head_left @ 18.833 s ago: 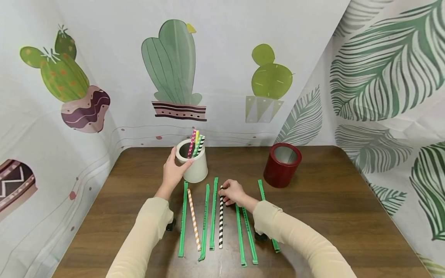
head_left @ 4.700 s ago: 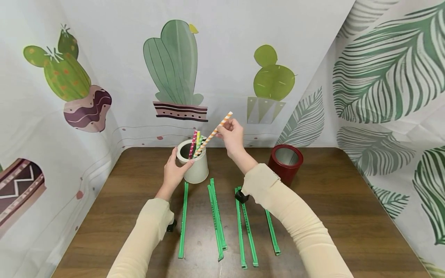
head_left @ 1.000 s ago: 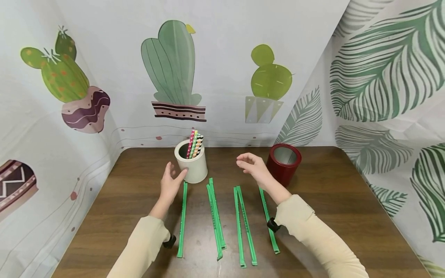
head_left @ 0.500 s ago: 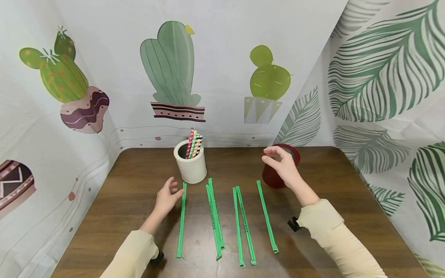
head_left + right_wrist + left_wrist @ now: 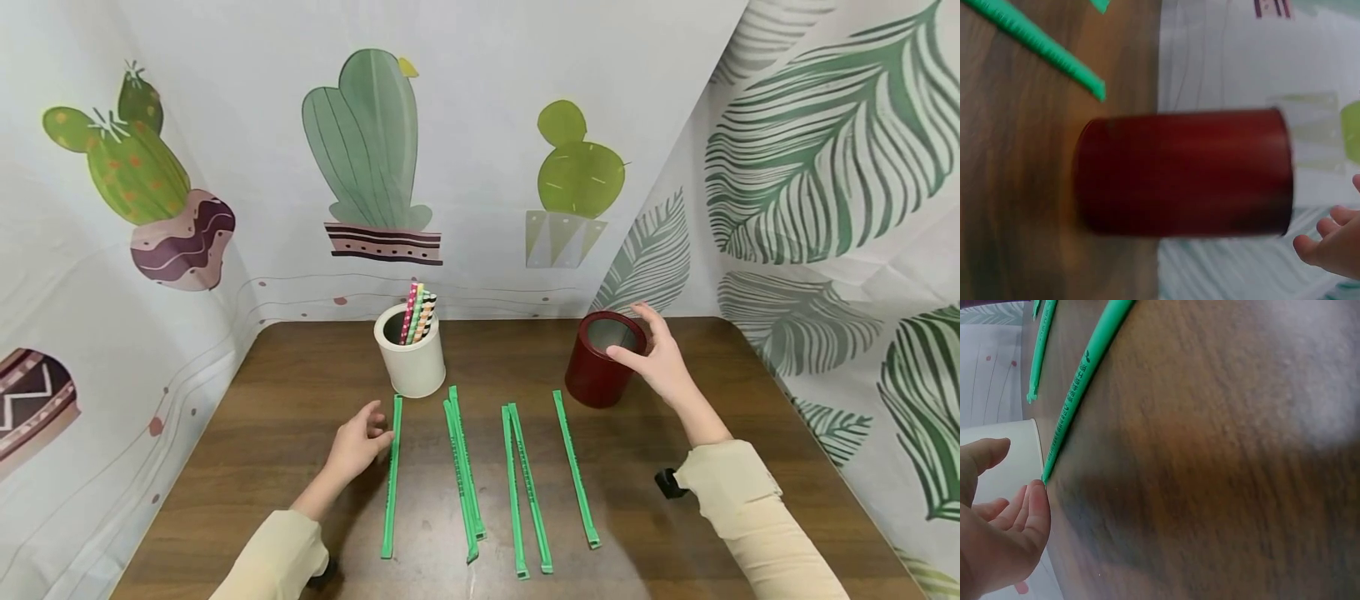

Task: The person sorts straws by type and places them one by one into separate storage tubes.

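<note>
My right hand (image 5: 660, 358) is spread, thumb and fingers apart, at the rim of a dark red can (image 5: 596, 371); whether it touches the rim cannot be told. In the right wrist view, its fingertips show beside the can's top end, and nothing is in them. Loosely bent, my left hand (image 5: 358, 442) holds nothing and hovers by the upper part of the leftmost green-wrapped straw (image 5: 392, 483). Behind that hand stands a cream-white can (image 5: 412, 367), with several patterned paper straws (image 5: 417, 317) leaning in it: pink dotted, yellow, green, orange-striped and black-striped.
Two green-wrapped straws lie against each other left of centre, including one straw (image 5: 467, 475). A second pair, with one straw (image 5: 531, 492), meets at the top. A single wrapped straw (image 5: 576, 471) lies below the red can. A printed cloth backdrop (image 5: 480, 167) rises behind the table (image 5: 247, 467).
Black-striped and orange-striped straws went from the table into the white can. Two wrapped straws now lie together. My left hand left the white can, moving down-left; my right hand moved right to the red can.
</note>
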`<state>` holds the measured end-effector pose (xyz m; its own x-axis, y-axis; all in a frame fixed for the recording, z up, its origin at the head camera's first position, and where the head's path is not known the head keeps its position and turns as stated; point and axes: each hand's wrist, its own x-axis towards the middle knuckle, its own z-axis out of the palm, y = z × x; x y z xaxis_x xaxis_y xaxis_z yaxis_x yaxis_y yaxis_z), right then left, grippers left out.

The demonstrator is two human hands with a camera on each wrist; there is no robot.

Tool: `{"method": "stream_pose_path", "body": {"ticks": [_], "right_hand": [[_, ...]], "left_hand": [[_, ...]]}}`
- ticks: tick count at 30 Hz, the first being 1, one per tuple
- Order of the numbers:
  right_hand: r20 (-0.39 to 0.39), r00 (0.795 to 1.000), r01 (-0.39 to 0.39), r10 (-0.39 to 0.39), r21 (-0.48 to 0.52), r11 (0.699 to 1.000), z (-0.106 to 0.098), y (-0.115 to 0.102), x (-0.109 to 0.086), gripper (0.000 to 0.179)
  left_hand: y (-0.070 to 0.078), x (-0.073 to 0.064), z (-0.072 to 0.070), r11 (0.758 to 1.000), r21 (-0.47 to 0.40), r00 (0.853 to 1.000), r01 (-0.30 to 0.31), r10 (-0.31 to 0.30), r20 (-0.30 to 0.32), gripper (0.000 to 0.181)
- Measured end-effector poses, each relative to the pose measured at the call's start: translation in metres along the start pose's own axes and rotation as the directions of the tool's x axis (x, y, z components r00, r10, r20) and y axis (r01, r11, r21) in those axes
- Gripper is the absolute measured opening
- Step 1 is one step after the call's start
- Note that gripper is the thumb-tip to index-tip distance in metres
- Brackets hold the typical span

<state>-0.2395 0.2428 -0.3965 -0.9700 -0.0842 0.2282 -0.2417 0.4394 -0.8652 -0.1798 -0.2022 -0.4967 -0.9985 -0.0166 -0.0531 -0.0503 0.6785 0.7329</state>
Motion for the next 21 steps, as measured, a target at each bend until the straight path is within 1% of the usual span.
{"method": "stream_pose_path", "body": {"ticks": [5,10,15,16,21], "right_hand": [[0.011,0.996,-0.085,0.084,0.052,0.995,-0.005,0.013,-0.002,0.085],[0.033,0.989,-0.147,0.144,0.1,0.984,-0.006,0.022,-0.002,0.087],[0.043,0.987,-0.162,0.157,0.139,0.977,-0.004,0.031,0.001,0.088],[0.044,0.987,-0.161,0.156,0.146,0.976,-0.004,0.033,0.002,0.088],[0.044,0.987,-0.162,0.158,0.152,0.975,-0.002,0.037,0.004,0.087]], "left_hand": [[0.0,-0.002,0.003,1.0,0.015,1.0,0.009,-0.009,0.007,0.06],[-0.001,-0.003,0.007,1.0,0.023,1.0,0.007,-0.007,0.0,0.059],[-0.002,-0.004,0.01,0.999,0.041,1.0,0.0,0.0,0.004,0.055],[-0.002,-0.005,0.01,0.999,0.044,1.0,0.007,-0.007,0.005,0.054],[-0.002,-0.004,0.012,0.998,0.069,1.0,0.001,-0.001,-0.004,0.049]]}}
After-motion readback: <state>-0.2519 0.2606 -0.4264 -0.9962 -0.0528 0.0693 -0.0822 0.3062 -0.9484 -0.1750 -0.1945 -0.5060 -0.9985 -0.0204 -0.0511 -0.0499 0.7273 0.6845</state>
